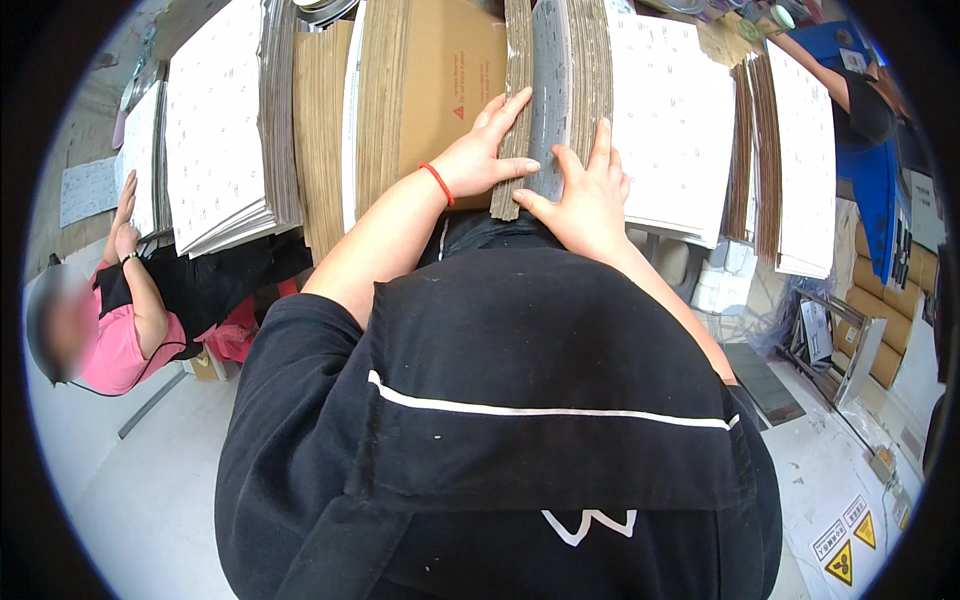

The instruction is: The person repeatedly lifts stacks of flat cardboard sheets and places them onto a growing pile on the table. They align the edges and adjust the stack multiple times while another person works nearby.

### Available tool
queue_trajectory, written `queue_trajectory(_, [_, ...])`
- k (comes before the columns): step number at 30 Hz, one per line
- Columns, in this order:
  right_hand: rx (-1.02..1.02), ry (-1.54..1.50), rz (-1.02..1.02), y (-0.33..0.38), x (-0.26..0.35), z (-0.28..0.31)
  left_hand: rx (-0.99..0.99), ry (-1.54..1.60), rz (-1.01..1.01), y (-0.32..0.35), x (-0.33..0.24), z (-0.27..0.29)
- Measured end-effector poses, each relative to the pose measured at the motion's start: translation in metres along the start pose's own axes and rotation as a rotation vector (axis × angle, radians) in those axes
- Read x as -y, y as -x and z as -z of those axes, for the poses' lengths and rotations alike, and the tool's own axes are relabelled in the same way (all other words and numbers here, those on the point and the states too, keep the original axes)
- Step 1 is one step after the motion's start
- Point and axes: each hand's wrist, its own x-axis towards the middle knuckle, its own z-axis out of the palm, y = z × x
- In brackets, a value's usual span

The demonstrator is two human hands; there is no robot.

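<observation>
The brown board [445, 60] is at the far side of the left hand [478, 165]. The left grip is open, its fingers spread on the thin stack [517, 60], its thumb reaching over to the grey strip [549, 80]. The thin stack and the strip run long ways, straight ahead, side by side; the left hand is nearer the thin stack. To the right, the right hand [588, 200] is spread too. Its thumb reaches left to the thin stack's near end, and its fingers lie over the strip and the thick stack [592, 60]. I can't tell how hard they press.
</observation>
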Motion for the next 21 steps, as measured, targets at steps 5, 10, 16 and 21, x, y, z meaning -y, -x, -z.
queue_trajectory(5, [-0.016,-0.013,0.002,-0.0008,-0.0048,-0.0027,0.023,0.026,-0.028,-0.0012,0.0015,0.0028])
queue_trajectory(10, [-0.019,-0.016,-0.002,0.0000,-0.0074,-0.0019,0.041,0.025,-0.056,-0.0012,0.0039,0.0051])
queue_trajectory(16, [-0.031,-0.019,0.004,0.0011,-0.0092,-0.0015,0.039,0.036,-0.048,-0.0005,0.0011,0.0055])
queue_trajectory(21, [-0.051,-0.019,0.016,0.0013,-0.0108,-0.0022,0.040,0.055,-0.050,-0.0007,0.0031,0.0055])
